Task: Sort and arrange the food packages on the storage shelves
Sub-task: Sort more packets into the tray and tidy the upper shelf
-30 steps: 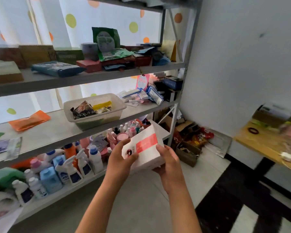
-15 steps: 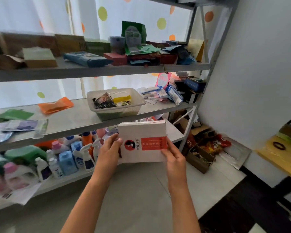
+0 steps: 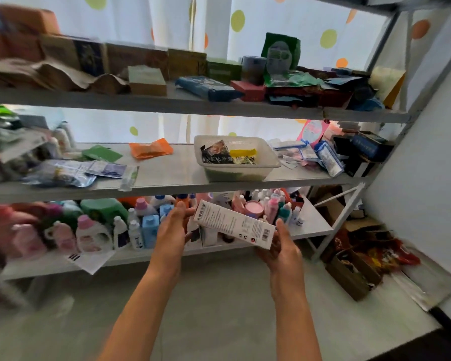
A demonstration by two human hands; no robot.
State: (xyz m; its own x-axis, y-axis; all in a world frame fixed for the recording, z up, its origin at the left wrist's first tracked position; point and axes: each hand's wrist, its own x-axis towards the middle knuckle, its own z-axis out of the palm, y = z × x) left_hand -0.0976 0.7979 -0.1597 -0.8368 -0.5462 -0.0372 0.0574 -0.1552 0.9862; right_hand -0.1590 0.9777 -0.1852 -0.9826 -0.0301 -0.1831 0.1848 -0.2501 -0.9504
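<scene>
Both hands' fingers grip a white box [image 3: 235, 224] by its ends, left hand [image 3: 173, 225] and right hand [image 3: 279, 246], in front of the bottom shelf [image 3: 310, 227]. It is best kept level and set on the middle shelf [image 3: 167, 173], left of the basket [image 3: 268, 162].
</scene>
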